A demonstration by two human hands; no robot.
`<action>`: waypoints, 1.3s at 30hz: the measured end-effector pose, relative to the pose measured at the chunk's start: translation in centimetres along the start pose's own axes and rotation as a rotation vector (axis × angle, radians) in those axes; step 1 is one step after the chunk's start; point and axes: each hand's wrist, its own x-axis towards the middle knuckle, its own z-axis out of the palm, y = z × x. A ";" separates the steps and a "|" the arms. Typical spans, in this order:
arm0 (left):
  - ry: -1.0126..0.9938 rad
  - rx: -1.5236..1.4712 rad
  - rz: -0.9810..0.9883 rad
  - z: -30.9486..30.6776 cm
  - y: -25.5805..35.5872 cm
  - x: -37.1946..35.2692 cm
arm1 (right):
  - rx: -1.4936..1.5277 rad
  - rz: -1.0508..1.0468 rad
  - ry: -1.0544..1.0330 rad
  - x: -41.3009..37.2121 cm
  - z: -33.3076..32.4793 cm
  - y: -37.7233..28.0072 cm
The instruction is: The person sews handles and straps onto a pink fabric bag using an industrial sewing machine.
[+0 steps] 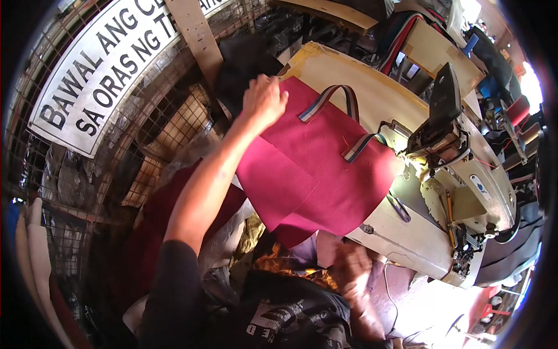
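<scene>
A maroon fabric panel (317, 157) lies across the sewing machine table, its lower part hanging over the near edge. Two striped webbing handles, one a raised loop (331, 102) and one a shorter strap (357, 148), sit on it. With fingers curled, my left hand (264, 103) grips the panel's far left corner. My right hand (351, 267) is low by my lap, below the table's near edge, smeared by motion. The sewing machine (444, 145) stands at the panel's right side, its lamp lighting the cloth there.
Thread snips (399, 207) lie on the machine bed beside the panel. More maroon cloth (148, 232) hangs at my left, near a wire mesh wall with a lettered sign (104, 75). A phone-like black device (444, 99) stands above the machine. Cardboard (444, 52) and other goods crowd the back.
</scene>
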 end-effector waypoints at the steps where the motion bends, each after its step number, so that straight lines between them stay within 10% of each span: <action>1: -0.057 0.047 -0.090 0.2 -0.7 1.5 | 0.089 0.015 -0.152 -0.8 1.0 -1.6; 12: -0.213 -0.073 -0.097 2.9 -1.7 3.8 | 0.953 0.736 -0.293 6.4 12.5 -5.3; 13: -0.159 -0.099 -0.098 2.5 -1.1 3.2 | 0.806 0.462 -0.213 5.1 14.1 -4.7; 16: -0.123 -0.212 -0.071 2.5 -1.2 2.3 | 0.958 0.576 -0.122 5.5 14.2 -5.0; 23: -0.255 -0.833 -0.219 1.2 -14.0 -3.9 | 0.634 0.187 -0.439 9.1 4.7 -10.7; 32: -0.084 -0.969 -0.990 -16.4 -40.9 -34.6 | 0.411 -0.679 -0.603 16.0 10.2 -20.5; 39: 0.486 -0.462 -1.672 -31.3 -41.4 -66.0 | 0.467 -0.838 -0.598 12.3 27.6 -26.0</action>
